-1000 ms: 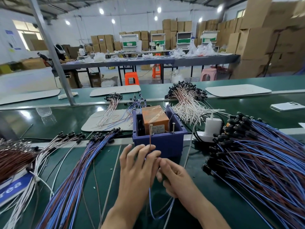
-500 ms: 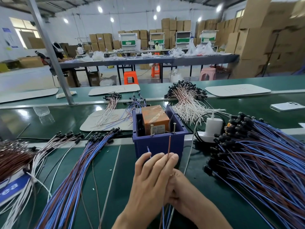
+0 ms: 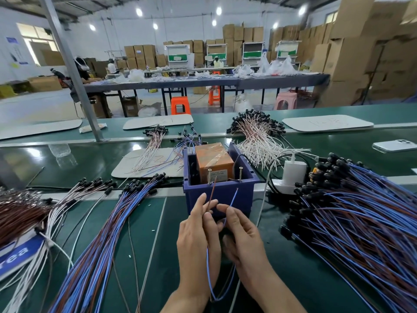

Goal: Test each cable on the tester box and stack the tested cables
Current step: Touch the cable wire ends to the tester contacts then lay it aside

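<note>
The tester box (image 3: 220, 194) is a dark blue bin with an orange block inside and two upright metal screws at its front rim. Just below it, my left hand (image 3: 196, 236) pinches the brown wire end (image 3: 212, 193), which points up towards the left screw. Beside it, my right hand (image 3: 242, 236) pinches the blue wire end (image 3: 233, 197), aimed at the right screw. Neither wire tip touches a screw. The cable loops down between my wrists. A fan of blue and brown cables (image 3: 101, 240) lies on the left, and a large heap (image 3: 361, 218) lies on the right.
A white charger on a power strip (image 3: 293, 172) sits right of the box with its cord trailing forward. White cable bundles (image 3: 257, 136) and a white mat (image 3: 149, 163) lie behind. A phone (image 3: 394, 145) rests far right. A metal post (image 3: 74, 73) stands at the left.
My hands have parted slightly and the two wire ends have spread apart. The brown end now rises in my left hand and the blue end in my right.
</note>
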`<action>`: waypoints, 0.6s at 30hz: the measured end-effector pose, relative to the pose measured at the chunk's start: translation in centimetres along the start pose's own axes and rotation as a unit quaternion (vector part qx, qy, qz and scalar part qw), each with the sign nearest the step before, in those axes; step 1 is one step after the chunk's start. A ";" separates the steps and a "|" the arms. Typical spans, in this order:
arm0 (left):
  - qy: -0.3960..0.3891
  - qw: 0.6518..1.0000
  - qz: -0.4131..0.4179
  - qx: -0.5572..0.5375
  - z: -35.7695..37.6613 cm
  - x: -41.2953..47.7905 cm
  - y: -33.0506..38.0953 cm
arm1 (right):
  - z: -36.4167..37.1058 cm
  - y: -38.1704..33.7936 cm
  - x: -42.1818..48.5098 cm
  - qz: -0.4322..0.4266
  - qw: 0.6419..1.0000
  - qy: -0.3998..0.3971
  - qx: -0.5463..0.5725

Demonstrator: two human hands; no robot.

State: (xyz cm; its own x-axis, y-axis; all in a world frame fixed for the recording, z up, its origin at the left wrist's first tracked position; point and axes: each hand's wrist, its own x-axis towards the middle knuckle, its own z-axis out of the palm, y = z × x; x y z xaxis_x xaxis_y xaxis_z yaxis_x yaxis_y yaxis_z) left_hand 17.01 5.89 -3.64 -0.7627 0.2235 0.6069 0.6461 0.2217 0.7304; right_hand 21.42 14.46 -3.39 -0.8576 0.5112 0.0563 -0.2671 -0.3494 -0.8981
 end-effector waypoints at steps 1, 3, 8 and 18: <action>0.001 1.000 -0.007 0.011 0.0 0.1 0.0 | 0.1 0.0 0.1 -0.011 1.000 0.010 -0.004; 0.005 1.000 -0.010 0.025 0.0 0.1 0.0 | 0.2 0.0 0.5 -0.028 0.999 0.031 -0.006; 0.019 1.000 -0.014 0.017 0.1 0.0 -0.1 | -0.7 -0.2 1.2 -0.058 0.993 0.099 -0.009; -0.018 0.998 0.005 0.059 0.3 0.0 0.1 | -0.4 -0.2 1.9 -0.145 0.962 0.167 -0.160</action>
State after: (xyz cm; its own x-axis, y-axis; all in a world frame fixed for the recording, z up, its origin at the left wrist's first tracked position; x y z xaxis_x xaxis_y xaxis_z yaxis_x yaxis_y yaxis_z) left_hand 17.05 6.20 -3.64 -0.7564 0.2602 0.6001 0.6538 0.3286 0.6816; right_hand 19.99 15.83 -3.28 -0.5640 0.7932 0.2297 -0.2791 0.0787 -0.9570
